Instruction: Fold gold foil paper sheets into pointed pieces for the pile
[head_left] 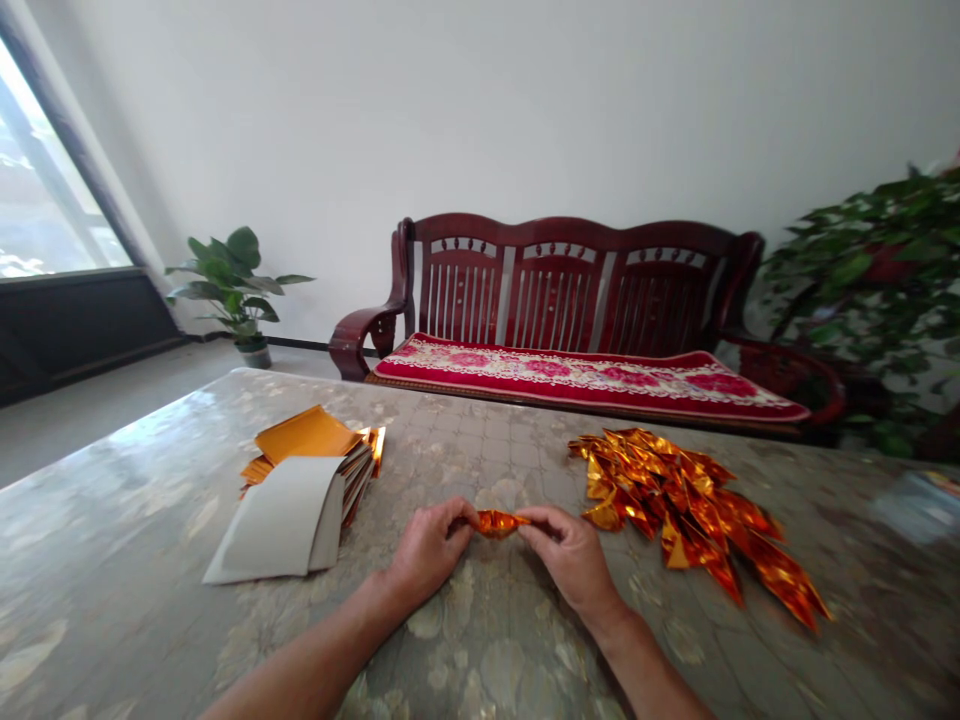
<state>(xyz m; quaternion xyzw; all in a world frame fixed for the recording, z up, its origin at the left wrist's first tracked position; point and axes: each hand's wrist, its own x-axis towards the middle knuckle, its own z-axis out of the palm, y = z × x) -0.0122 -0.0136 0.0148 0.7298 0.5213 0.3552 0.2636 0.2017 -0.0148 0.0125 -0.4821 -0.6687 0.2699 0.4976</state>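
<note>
A small folded piece of shiny orange-gold foil paper (496, 523) is stretched between my two hands, just over the table. My left hand (431, 545) pinches its left tip between thumb and fingers. At the other tip, my right hand (574, 560) grips it the same way. To the right lies a heap of similar folded foil pieces (682, 500), pointed and crinkled. On the left is a stack of foil paper sheets (307, 435), with pale grey backing sheets (274, 520) curling over its front.
The table (480, 650) has a patterned, glossy cover. A clear plastic bag (919, 505) rests near its right edge. Behind stands a dark red wooden bench (555, 290) with a red floral cushion (592, 375). Potted plants (232, 280) and trailing leaves (877, 280) flank it.
</note>
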